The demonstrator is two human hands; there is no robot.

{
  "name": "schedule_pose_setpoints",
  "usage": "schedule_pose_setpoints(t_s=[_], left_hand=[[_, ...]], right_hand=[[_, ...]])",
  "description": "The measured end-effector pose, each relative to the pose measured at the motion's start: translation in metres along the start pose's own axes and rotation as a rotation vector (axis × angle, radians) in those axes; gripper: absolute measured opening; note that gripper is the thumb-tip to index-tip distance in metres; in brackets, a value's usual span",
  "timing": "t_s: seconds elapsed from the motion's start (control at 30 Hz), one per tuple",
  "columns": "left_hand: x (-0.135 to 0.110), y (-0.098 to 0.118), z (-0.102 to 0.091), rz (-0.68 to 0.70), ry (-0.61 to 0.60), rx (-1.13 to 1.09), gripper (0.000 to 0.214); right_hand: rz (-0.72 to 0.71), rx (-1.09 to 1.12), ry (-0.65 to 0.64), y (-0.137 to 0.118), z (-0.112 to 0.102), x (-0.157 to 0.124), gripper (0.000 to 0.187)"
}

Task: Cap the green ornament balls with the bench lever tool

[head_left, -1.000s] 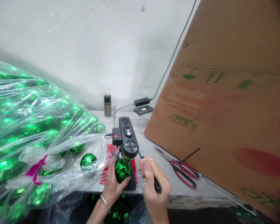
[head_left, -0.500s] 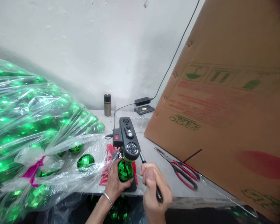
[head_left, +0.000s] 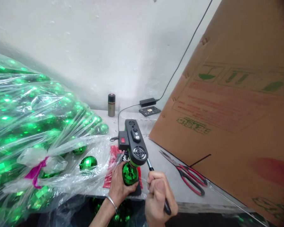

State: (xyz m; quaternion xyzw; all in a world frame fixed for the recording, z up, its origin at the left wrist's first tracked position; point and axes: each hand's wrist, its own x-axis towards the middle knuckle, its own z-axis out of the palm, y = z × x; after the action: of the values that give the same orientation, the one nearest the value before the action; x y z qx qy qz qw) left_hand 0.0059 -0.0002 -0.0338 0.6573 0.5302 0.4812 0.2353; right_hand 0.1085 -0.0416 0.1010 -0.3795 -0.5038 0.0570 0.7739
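Cardboard box [head_left: 222, 151], right side of frame: green umbrella and arrow symbols, red print lines, green lettering (too blurred to read). Clear bag [head_left: 35, 104] of green faceted balls, left side, pink tie, no legible label. Black machine [head_left: 136, 142], center; red switch on its side, markings too small. Red-and-black scissors [head_left: 191, 179], lower right, lying beside the box. Right hand [head_left: 160, 197], lower center: fist clenched round lever [head_left: 167, 208]. Left hand [head_left: 118, 184], just left of it: fingers and thumb curled round green ball [head_left: 130, 174], lower center, under machine head.
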Motion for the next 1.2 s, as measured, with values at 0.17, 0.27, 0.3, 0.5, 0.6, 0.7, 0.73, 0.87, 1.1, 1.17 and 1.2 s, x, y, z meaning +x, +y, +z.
schedule_pose_setpoints(t_s=[0.17, 0.27, 0.3, 0.5, 0.6, 0.7, 0.73, 0.87, 1.1, 1.17, 1.2], left_hand=[[-0.0010, -0.0006, -0.0003, -0.001, -0.017, -0.009, 0.080], [-0.0011, -0.0007, -0.0005, -0.004, -0.021, -0.011, 0.081], [-0.0012, -0.0007, -0.0006, -0.005, -0.023, -0.012, 0.081], [-0.0021, -0.0018, 0.0004, -0.013, -0.027, -0.004, 0.081], [-0.0022, -0.0022, 0.0013, -0.014, -0.020, -0.005, 0.082], [-0.0019, -0.0018, 0.0015, -0.015, -0.018, -0.008, 0.082], [-0.0018, -0.0016, 0.0014, -0.019, -0.019, -0.007, 0.082], [-0.0016, -0.0013, 0.0011, -0.032, -0.027, -0.004, 0.082], [0.0006, 0.0020, -0.0019, -0.021, -0.025, -0.006, 0.079], [0.0019, 0.0038, -0.0037, -0.023, -0.033, -0.018, 0.077], [0.0023, 0.0044, -0.0042, -0.026, -0.035, -0.023, 0.076]], right_hand=[[0.005, 0.007, 0.015, 0.0034, -0.0005, -0.0024, 0.039], [0.002, 0.004, 0.007, 0.0039, -0.0016, -0.0020, 0.039], [-0.002, 0.002, 0.002, 0.0038, -0.0022, -0.0016, 0.039], [-0.009, -0.042, -0.015, 0.0016, -0.0038, 0.0013, 0.040], [-0.017, -0.033, -0.015, 0.0002, -0.0023, 0.0029, 0.040], [-0.032, -0.023, -0.017, -0.0005, -0.0004, 0.0036, 0.039], [-0.037, -0.024, -0.013, -0.0006, 0.0003, 0.0036, 0.040], [-0.052, -0.033, 0.017, -0.0002, 0.0033, 0.0031, 0.040], [-0.041, -0.016, 0.027, 0.0020, 0.0020, 0.0002, 0.041], [-0.032, -0.021, 0.017, 0.0006, 0.0015, 0.0013, 0.041], [-0.035, -0.021, 0.014, -0.0007, 0.0019, 0.0026, 0.041]])
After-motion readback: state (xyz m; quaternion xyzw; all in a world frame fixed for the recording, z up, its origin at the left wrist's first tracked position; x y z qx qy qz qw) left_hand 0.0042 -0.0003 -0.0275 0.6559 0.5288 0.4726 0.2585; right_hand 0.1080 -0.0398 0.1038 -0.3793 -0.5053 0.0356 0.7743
